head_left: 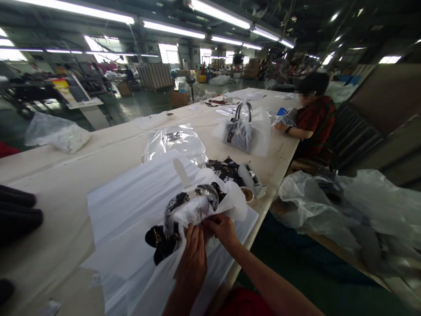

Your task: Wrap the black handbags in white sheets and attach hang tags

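1. Right hand [223, 227] pinches thin white paper [236, 201] against the black, gold-trimmed bag [162, 239] on the cream bench [66, 184]; tugging could tear the paper.
2. Left hand [194, 254] rests there, grip unclear; pressing could crease it.

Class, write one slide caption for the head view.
Left hand and right hand at white paper partly around a dark handbag on a long table; beyond, another handbag stands in see-through plastic.

Fluorescent lamps [174, 30] overhead, lit — long rows. Co-worker [315, 120] in red at right. Beyond: slatted panels [155, 76], cardboard box [179, 98] beside standing fan [190, 80]. Crumpled clear bag [55, 134], left — translucent plastic sheeting [384, 202] heaped, right.
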